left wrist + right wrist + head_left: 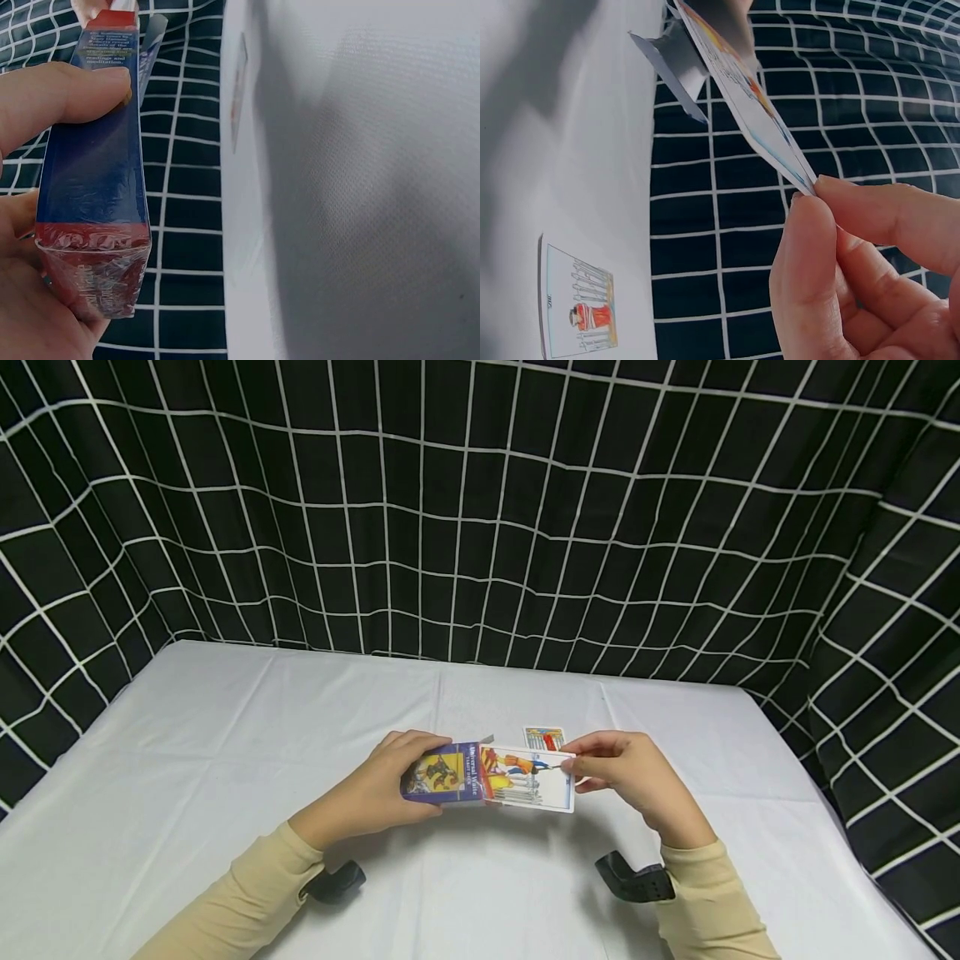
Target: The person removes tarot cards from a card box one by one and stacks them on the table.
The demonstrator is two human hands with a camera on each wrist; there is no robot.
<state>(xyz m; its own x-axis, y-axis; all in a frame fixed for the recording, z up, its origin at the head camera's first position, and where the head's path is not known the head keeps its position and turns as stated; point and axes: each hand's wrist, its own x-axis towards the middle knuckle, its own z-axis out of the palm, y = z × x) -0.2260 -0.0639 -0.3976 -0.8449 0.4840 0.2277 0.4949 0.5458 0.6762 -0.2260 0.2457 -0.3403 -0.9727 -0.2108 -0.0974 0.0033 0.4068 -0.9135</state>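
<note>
My left hand (378, 785) grips a blue and red tarot card box (444, 772) above the table, thumb along its narrow side in the left wrist view. An illustrated tarot card (528, 777) sticks out of the box's right end. Thumb and forefinger of my right hand (626, 772) pinch the outer edge of that card. In the right wrist view the box's flap (676, 67) hangs open beside the card. Another tarot card (543, 738), showing a red figure among upright swords, lies face up on the table behind the right hand.
A white cloth (300, 718) covers the table. Black curtains with a white grid (450, 527) stand behind it and at both sides. Each wrist carries a black mount (636, 878) that juts inward over the cloth.
</note>
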